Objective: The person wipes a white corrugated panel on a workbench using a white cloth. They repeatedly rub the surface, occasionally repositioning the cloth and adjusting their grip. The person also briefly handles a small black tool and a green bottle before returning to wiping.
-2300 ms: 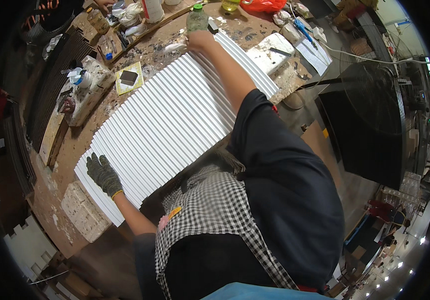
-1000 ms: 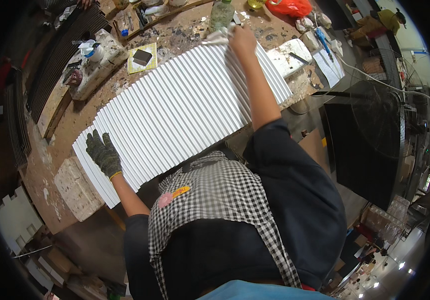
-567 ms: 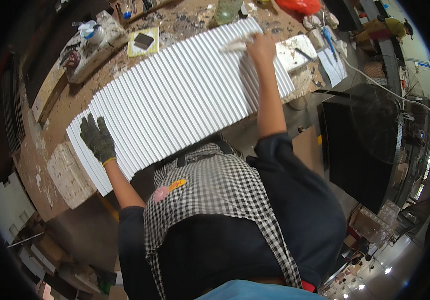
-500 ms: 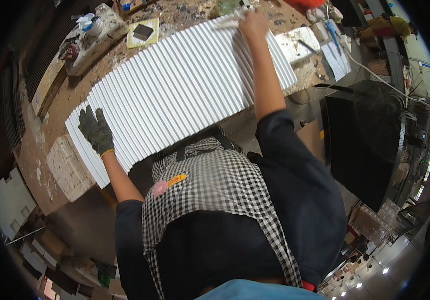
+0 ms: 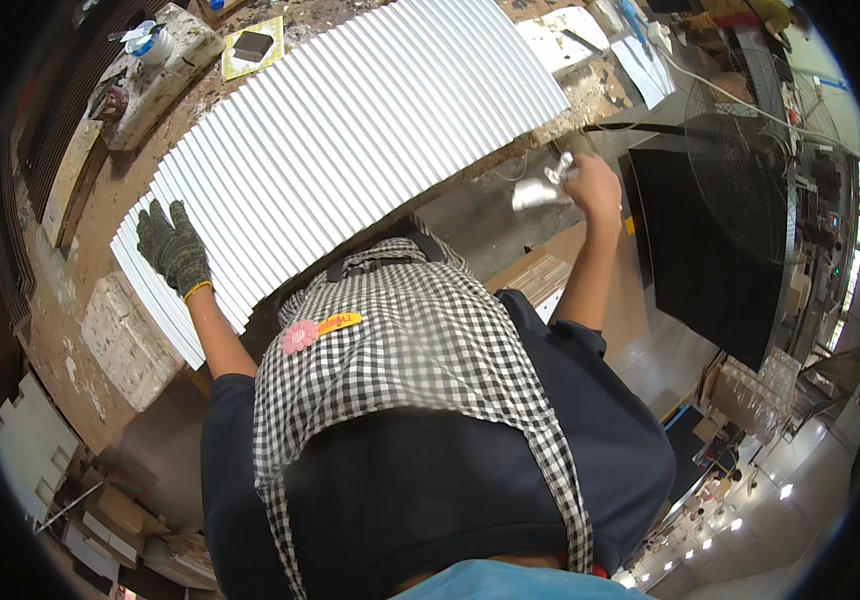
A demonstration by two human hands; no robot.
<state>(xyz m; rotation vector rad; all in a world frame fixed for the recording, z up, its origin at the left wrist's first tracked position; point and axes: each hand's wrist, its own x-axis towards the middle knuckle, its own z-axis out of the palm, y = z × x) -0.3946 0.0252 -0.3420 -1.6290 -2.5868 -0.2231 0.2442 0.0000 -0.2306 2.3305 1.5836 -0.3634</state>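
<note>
At the far left, a rough off-white foam block point(image 5: 125, 340) lies on the paint-stained brown workbench point(image 5: 70, 260), just beside the near end of a long white corrugated sheet point(image 5: 350, 130). The left hand point(image 5: 172, 247), in a dark knitted work glove with a yellow cuff, rests flat with fingers spread on that end of the sheet, pressing down rather than clasping anything. The sheet runs diagonally across the bench, its ridges crossing its width, its far end reaching towards the top right. Beyond it, a small dark rectangular block sits on a yellow-edged card point(image 5: 252, 48). A black-and-white checked apron point(image 5: 400, 350) fills the middle of the view. To the right, off the bench edge, the bare right hand point(image 5: 595, 185) is closed around a crumpled silvery-white wad point(image 5: 540, 185). Further right stands a black round wire-guard fan point(image 5: 750, 170).
</note>
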